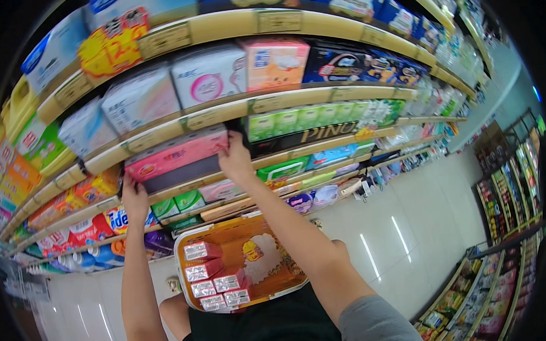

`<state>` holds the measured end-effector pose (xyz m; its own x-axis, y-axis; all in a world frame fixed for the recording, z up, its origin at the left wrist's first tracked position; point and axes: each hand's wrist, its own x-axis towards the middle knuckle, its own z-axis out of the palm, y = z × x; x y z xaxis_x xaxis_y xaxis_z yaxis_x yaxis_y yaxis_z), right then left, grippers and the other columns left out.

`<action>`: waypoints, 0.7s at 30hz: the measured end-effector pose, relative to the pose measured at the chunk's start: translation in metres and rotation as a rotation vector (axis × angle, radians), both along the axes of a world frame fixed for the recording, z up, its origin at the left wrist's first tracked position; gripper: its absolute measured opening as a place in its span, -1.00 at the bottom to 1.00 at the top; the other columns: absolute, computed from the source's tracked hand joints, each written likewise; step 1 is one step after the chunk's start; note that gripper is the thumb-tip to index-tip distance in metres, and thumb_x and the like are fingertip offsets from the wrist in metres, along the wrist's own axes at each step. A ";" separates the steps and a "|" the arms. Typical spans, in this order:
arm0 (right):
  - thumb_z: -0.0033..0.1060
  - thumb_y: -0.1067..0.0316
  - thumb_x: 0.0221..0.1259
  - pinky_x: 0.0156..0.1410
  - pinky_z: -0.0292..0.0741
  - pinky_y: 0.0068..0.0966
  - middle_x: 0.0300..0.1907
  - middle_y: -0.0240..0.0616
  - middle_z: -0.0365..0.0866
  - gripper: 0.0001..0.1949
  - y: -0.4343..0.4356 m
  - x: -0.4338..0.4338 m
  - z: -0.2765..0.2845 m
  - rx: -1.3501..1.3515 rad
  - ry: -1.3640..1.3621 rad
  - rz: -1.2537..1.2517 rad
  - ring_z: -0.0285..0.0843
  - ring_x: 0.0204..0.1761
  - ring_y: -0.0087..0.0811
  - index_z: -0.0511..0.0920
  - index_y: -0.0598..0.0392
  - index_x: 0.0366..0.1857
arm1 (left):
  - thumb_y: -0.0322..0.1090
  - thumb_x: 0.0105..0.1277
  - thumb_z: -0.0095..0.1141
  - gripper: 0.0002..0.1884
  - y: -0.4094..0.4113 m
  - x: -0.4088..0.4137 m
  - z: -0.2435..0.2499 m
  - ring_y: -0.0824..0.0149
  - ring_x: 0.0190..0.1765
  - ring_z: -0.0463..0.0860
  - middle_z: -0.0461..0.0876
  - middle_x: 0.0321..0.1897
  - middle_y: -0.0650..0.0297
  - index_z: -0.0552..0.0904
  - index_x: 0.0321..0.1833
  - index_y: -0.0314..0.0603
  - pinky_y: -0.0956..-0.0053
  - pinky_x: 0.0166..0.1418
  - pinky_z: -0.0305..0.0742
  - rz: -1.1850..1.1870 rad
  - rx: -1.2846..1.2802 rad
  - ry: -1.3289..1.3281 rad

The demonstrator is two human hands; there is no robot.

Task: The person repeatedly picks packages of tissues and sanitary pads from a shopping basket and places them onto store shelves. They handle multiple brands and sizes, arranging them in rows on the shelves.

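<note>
A long pink pack (pixel 178 154), apparently tissues, lies on a middle shelf of a store rack. My left hand (pixel 134 195) is at its left end, fingers bent around the lower corner. At the pack's right end, the fingers of my right hand (pixel 237 159) press on its edge. Both hands hold the pack between them. An orange plastic basket (pixel 230 232) with a white rim rests on my lap, with several small pink-and-white packs (pixel 204 272) standing in its left part. Inside its right part is a white and yellow printed piece (pixel 263 258).
Green tissue packs (pixel 307 118) stand right of the pink pack above a black PINO box (pixel 317 134). White sanitary pad boxes (pixel 142 98) fill the shelf above. Detergent bags (pixel 88 229) are lower left. More racks (pixel 507 197) stand across the tiled floor (pixel 395 238).
</note>
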<state>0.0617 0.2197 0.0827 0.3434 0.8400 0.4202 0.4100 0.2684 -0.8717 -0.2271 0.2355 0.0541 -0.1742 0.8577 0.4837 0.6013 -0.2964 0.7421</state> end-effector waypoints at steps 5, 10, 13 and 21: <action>0.03 0.58 0.16 0.14 0.51 -0.42 0.06 0.00 0.55 -0.58 -0.050 0.009 0.003 0.155 0.053 0.120 0.59 0.06 -0.22 0.30 0.26 0.15 | -0.66 0.17 -0.07 -0.41 -0.026 0.005 0.000 0.03 0.27 0.45 0.43 0.20 -0.11 0.28 0.35 -0.44 0.33 0.33 0.31 0.083 0.005 0.063; -0.01 0.67 0.05 0.00 0.49 -0.43 -0.16 -0.17 0.53 -0.66 -0.105 0.095 0.024 0.298 -0.059 -0.181 0.57 -0.15 -0.32 0.44 0.21 -0.03 | -0.68 0.12 -0.05 -0.43 -0.082 0.074 0.034 0.03 0.27 0.39 0.39 0.18 -0.05 0.34 0.28 -0.41 0.26 0.32 0.28 0.152 0.163 0.098; -0.09 0.67 0.05 0.12 0.40 -0.34 -0.07 -0.05 0.44 -0.62 -0.101 0.172 0.028 0.197 -0.004 -0.486 0.47 -0.03 -0.22 0.39 0.26 0.03 | -0.69 0.12 -0.06 -0.43 -0.093 0.114 0.044 0.05 0.27 0.42 0.40 0.18 -0.04 0.34 0.28 -0.38 0.28 0.33 0.31 -0.071 0.208 0.003; 0.00 0.55 -0.01 0.23 0.36 -0.28 0.02 0.12 0.42 -0.49 -0.061 0.315 0.014 0.009 -0.176 -0.553 0.44 0.06 -0.04 0.35 0.37 0.15 | -0.52 0.29 -0.02 -0.44 -0.057 0.231 0.047 0.06 0.24 0.51 0.43 0.25 -0.10 0.25 0.38 -0.38 0.30 0.25 0.43 -0.437 -0.013 -0.086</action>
